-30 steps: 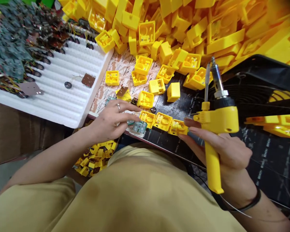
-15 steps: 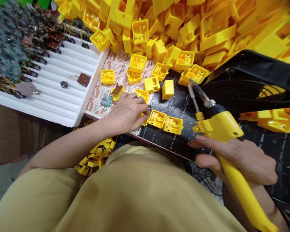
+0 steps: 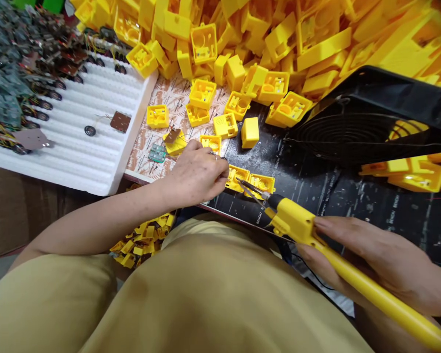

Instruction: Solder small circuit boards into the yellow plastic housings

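My right hand point(image 3: 382, 264) is closed round a yellow soldering iron point(image 3: 297, 226). Its metal tip point(image 3: 244, 187) points left and down onto a small open yellow plastic case point(image 3: 236, 177) on the black mat point(image 3: 316, 186). A second open yellow case point(image 3: 261, 184) lies touching it on the right. My left hand point(image 3: 198, 174) is curled over the left end of this row, fingers pinched together on the first case; what lies under the fingers is hidden.
A huge heap of yellow cases point(image 3: 279, 44) fills the back. A white foam tray point(image 3: 81, 137) at left carries circuit boards point(image 3: 11, 83) and small speakers. A black fan point(image 3: 356, 132) lies at right. More yellow parts point(image 3: 143, 238) sit below the table edge.
The soldering iron has swung from upright down and left until its tip rests on the case. My left hand slid right along the row and curled onto the first case.
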A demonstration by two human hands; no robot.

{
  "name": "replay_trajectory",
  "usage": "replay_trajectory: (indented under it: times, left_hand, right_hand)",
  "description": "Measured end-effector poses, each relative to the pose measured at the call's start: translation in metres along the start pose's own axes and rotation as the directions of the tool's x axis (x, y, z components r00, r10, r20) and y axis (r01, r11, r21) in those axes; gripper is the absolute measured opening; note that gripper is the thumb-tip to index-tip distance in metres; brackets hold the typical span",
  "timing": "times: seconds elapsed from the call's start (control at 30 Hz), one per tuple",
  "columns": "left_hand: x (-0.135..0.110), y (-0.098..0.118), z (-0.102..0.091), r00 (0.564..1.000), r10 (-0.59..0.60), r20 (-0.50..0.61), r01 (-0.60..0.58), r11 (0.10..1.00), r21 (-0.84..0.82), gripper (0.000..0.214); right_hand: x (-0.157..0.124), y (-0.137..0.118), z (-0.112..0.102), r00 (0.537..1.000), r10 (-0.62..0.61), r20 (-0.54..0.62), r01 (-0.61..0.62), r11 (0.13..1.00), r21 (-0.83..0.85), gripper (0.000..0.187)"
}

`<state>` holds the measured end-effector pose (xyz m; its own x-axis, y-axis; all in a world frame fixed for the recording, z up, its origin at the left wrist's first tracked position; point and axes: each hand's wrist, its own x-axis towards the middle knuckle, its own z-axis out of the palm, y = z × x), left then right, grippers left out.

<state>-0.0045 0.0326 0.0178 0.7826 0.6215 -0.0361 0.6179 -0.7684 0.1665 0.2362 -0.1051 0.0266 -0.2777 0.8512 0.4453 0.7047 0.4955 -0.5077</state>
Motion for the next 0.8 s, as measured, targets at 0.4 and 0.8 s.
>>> replay_trajectory:
  times: [0.4,0.8]
  left_hand:
    - [0.004,0.002,0.001,0.999,0.034,-0.002,-0.034,0.995,0.092,0.020]
    - [0.009,-0.001,-0.008,0.992,0.048,0.120,-0.054,0.997,0.047,0.019]
  right_hand:
    - [0.013,0.001,0.008,0.981,-0.191,0.017,0.192,0.981,-0.037,0.012]
    - [0.022,-0.004,-0.005,0.975,-0.196,0.103,0.203,0.977,-0.058,0.013]
